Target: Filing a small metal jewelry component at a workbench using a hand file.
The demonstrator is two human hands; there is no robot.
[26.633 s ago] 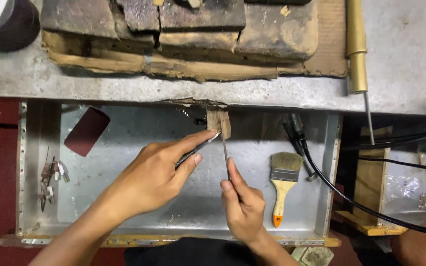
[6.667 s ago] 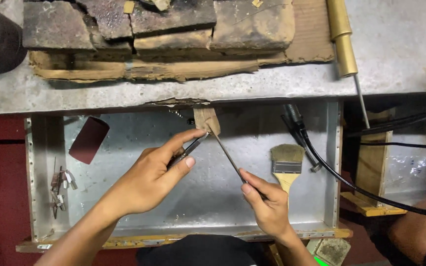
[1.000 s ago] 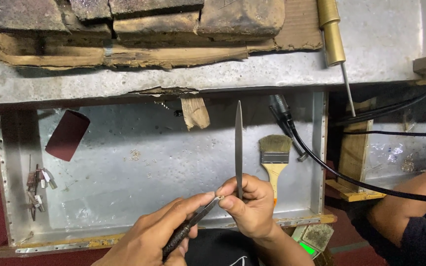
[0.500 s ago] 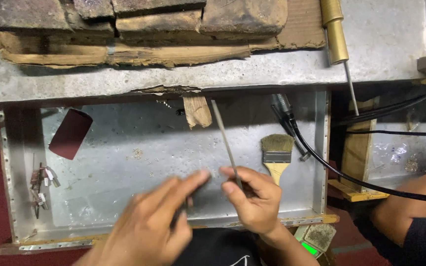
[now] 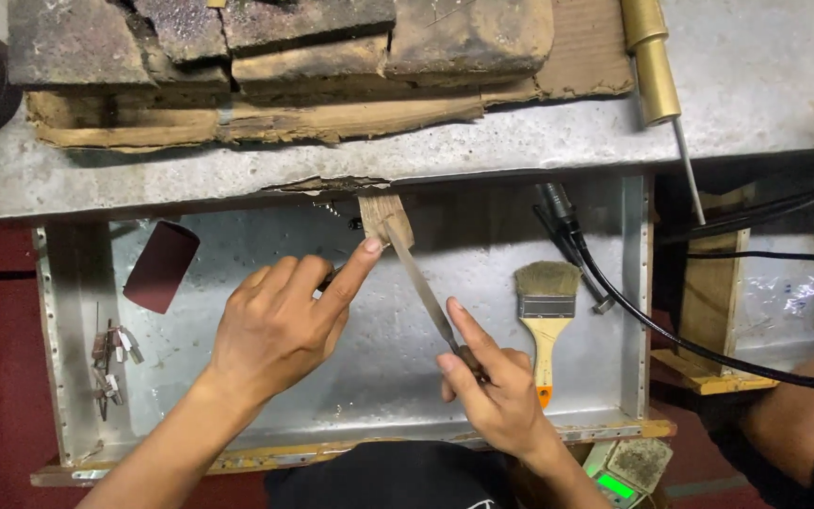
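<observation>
My right hand (image 5: pixel 488 388) grips the handle of a slim metal file (image 5: pixel 416 281), index finger laid along its blade. The file slants up and left, its tip resting on a small wooden peg (image 5: pixel 384 219) that juts from under the bench edge. My left hand (image 5: pixel 280 323) is closed around a thin dark tool that is mostly hidden. Its index finger stretches out to touch the file's tip at the peg. Both hands hover over a shallow metal tray (image 5: pixel 77 283).
In the tray lie a paintbrush (image 5: pixel 545 309) with a yellow handle, a dark red sandpaper piece (image 5: pixel 160 267) and several small bits (image 5: pixel 110 353) at the left. A black cable (image 5: pixel 614 302) crosses at the right. Charred blocks (image 5: pixel 284 38) and a brass-handled tool (image 5: pixel 654 66) rest on the bench. Another person's arm (image 5: pixel 803 434) shows at the right.
The file went from upright near my body to slanted with its tip on the peg. My left hand reached forward from the tray's near edge up to the peg.
</observation>
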